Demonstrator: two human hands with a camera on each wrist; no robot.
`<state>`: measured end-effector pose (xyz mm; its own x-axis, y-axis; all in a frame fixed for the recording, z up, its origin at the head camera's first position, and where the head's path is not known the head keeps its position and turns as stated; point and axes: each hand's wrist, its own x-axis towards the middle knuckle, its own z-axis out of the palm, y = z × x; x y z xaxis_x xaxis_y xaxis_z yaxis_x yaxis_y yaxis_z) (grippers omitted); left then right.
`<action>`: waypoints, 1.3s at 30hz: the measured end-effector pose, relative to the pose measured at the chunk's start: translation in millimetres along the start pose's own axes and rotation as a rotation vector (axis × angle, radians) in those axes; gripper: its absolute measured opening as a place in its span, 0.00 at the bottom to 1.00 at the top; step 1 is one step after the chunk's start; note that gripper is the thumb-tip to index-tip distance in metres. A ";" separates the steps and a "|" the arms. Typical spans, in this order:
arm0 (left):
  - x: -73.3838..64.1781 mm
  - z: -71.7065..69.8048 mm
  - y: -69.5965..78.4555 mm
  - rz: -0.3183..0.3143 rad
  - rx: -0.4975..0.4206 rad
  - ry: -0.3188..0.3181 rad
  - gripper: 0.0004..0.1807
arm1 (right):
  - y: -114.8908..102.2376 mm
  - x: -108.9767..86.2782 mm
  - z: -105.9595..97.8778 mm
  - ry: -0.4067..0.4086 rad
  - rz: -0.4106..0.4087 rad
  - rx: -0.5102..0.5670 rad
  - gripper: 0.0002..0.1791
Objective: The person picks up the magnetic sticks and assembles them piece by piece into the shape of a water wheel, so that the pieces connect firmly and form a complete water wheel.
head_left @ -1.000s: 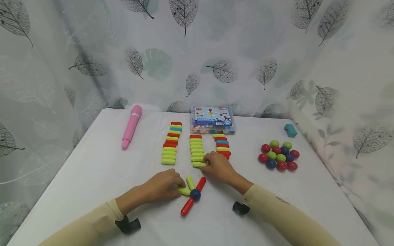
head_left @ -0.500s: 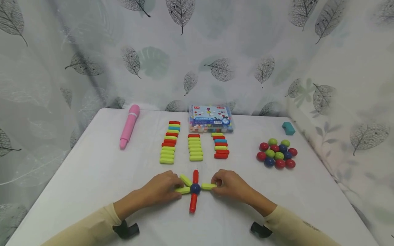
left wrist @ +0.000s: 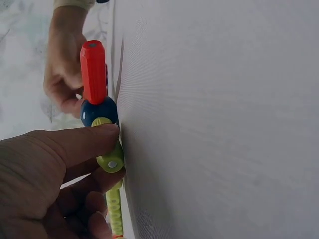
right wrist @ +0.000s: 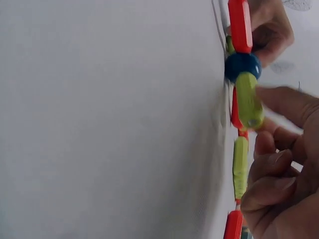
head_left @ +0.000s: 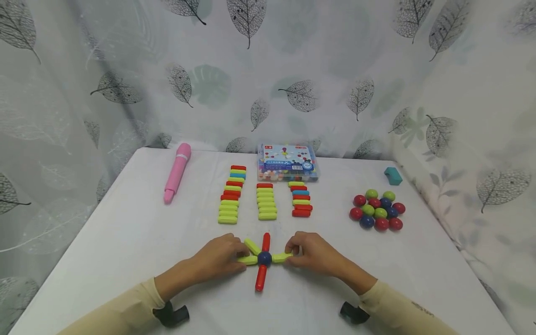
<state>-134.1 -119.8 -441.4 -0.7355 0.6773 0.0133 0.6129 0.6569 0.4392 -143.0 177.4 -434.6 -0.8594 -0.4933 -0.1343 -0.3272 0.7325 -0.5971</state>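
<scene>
A dark blue ball (head_left: 264, 258) lies on the white cloth in front of the person, with magnetic rods around it. One red rod (head_left: 266, 242) points away from the person and another red rod (head_left: 260, 279) points toward them. My left hand (head_left: 217, 256) pinches a yellow-green rod (left wrist: 110, 158) at the ball's left between thumb and finger. Beside it a second yellow-green rod (head_left: 251, 246) slants out at the upper left. On the opposite side my right hand (head_left: 315, 253) pinches another yellow-green rod (right wrist: 248, 102), whose inner end touches the ball.
Three columns of rods, such as the left one (head_left: 228, 209), lie beyond the hands. A clear plastic box (head_left: 288, 163) stands behind them. Several red, blue and green balls (head_left: 381, 224) cluster at right, near a teal piece (head_left: 393, 176). A pink stick-like object (head_left: 177, 173) lies at left.
My right hand took the nearest yellow-green rod from the middle column and brought it to the ball's right side, closing the gap. The ball with its red rods has turned slightly.
</scene>
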 end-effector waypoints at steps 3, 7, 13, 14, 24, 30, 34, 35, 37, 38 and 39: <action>-1.0 0.1 0.3 0.000 -0.006 -0.003 0.16 | 5.6 16.8 -7.6 0.054 0.042 0.062 0.14; -1.3 0.7 1.6 -0.016 -0.023 -0.020 0.16 | 8.7 51.3 -11.9 0.134 0.088 0.070 0.16; 0.6 2.3 3.8 -0.022 -0.041 -0.037 0.16 | 5.5 77.8 -5.4 0.139 0.149 -0.019 0.15; 0.8 2.3 3.9 -0.023 -0.039 -0.037 0.16 | 5.0 79.0 -4.2 0.146 0.154 -0.034 0.14; 0.0 0.1 5.2 -0.039 -0.021 -0.016 0.16 | 2.4 68.4 -7.9 0.164 0.188 -0.089 0.15; 1.9 0.6 6.8 -0.070 -0.042 0.004 0.16 | -3.8 14.1 -26.1 0.170 0.197 0.039 0.12; 1.5 1.2 9.2 -0.110 -0.064 -0.002 0.17 | -7.2 -18.9 -18.5 0.067 0.158 0.076 0.09; 1.2 1.5 9.7 -0.115 -0.068 -0.001 0.17 | -8.0 -23.4 -14.2 0.040 0.143 0.076 0.08; 0.6 2.2 10.0 -0.125 -0.072 -0.002 0.17 | -9.2 -27.2 -4.1 0.001 0.120 0.070 0.08; 0.4 2.5 10.1 -0.127 -0.072 -0.002 0.17 | -9.8 -27.3 0.7 -0.008 0.113 0.066 0.07; 0.4 2.7 10.1 -0.126 -0.075 -0.002 0.17 | -10.4 -26.6 5.1 -0.009 0.106 0.065 0.07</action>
<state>-127.4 -112.1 -439.4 -0.8047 0.5917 -0.0484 0.4922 0.7106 0.5028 -114.8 180.5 -428.8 -0.8842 -0.4190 -0.2065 -0.2079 0.7489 -0.6292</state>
